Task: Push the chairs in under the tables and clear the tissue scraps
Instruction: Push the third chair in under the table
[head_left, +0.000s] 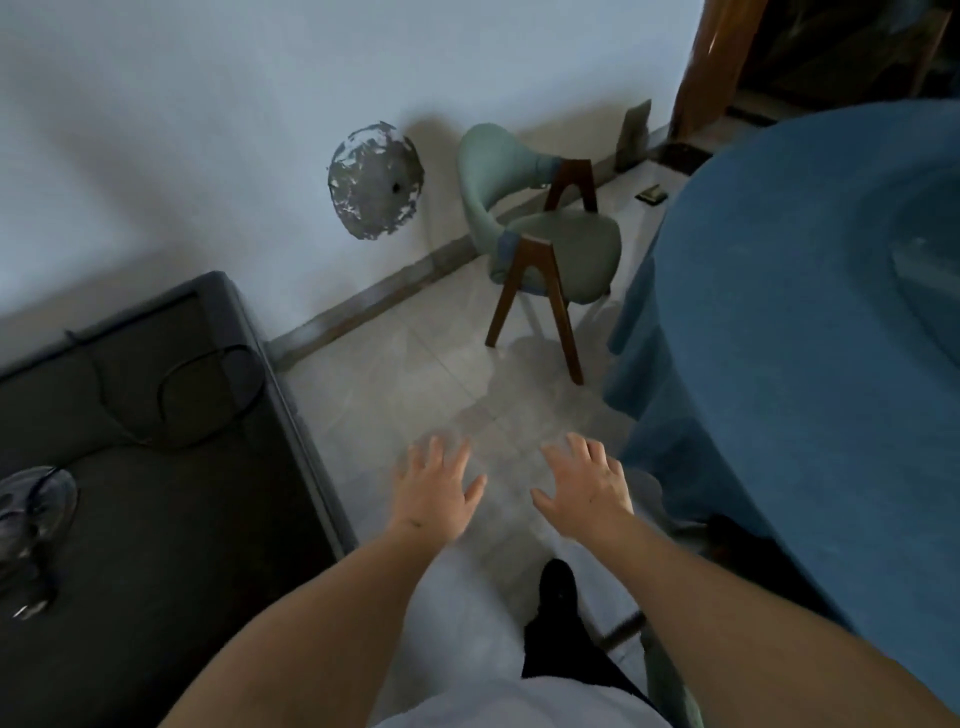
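The green chair (550, 244) stands on the tiled floor (415, 374) near the wall (208, 130), just beside the blue-draped round table (810, 312) and not tucked under, while the left hand (434, 488) and right hand (587, 486) hover well short of it, fingers spread, holding nothing.

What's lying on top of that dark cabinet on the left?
On the dark cabinet a looped black cable lies near the back, and a round greyish object sits at the left edge, too blurred to identify. The picture's edge cuts off whatever lies further left.
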